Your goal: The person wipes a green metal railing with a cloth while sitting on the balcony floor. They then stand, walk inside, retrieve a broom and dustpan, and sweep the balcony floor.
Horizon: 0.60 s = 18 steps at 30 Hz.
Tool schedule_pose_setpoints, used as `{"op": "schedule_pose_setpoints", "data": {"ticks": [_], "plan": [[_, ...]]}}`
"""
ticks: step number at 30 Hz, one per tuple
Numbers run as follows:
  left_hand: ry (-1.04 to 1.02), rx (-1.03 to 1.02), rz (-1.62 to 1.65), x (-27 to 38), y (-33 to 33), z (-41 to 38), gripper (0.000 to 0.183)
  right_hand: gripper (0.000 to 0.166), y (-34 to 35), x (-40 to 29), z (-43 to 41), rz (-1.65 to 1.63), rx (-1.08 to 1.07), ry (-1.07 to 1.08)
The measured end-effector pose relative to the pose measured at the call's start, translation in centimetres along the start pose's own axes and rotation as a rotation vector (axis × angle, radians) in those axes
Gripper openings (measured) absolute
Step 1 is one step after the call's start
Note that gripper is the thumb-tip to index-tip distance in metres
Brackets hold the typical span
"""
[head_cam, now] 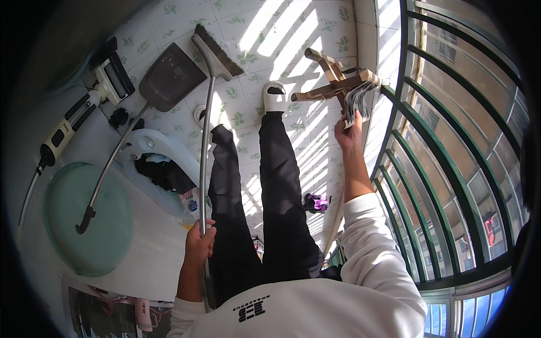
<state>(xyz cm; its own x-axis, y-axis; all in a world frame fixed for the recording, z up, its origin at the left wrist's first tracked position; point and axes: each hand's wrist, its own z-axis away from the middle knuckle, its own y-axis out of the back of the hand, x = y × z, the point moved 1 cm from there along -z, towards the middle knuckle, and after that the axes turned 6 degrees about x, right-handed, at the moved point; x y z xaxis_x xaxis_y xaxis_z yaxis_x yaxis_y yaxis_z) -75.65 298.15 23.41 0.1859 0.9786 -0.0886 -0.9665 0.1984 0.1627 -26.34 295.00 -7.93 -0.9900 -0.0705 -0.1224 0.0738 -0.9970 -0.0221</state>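
My left hand (199, 245) is closed around the metal handle of a broom (211, 63), whose dark bristles rest on the tiled floor at the top. With my right hand (350, 130) I grip the edge of a folding wooden stool (334, 86) with a grey strap-like seat, tilted with its legs pointing left, near the wall below the window. A grey long-handled dustpan (172, 77) lies left of the broom head, its hooked handle end towards the lower left.
A pale blue plastic tub (181, 152) with dark cloth stands left of my legs. Beyond it are a green round basin (88, 219) and a floor cleaner (69, 124). Green window bars (444, 148) line the right side. A small purple object (317, 203) lies on the floor.
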Motion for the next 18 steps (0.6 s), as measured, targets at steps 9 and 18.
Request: {"op": "schedule_pose_setpoints", "data": {"ticks": [9, 18], "plan": [[-0.032, 0.059, -0.195, 1.4, 0.8, 0.3, 0.019, 0.029, 16.5, 6.0, 0.4, -0.146, 0.402, 0.152], [-0.086, 0.138, -0.414, 3.6, 2.2, 0.2, 0.018, 0.028, 31.1, 12.6, -6.9, -0.504, 0.662, 0.085]]}}
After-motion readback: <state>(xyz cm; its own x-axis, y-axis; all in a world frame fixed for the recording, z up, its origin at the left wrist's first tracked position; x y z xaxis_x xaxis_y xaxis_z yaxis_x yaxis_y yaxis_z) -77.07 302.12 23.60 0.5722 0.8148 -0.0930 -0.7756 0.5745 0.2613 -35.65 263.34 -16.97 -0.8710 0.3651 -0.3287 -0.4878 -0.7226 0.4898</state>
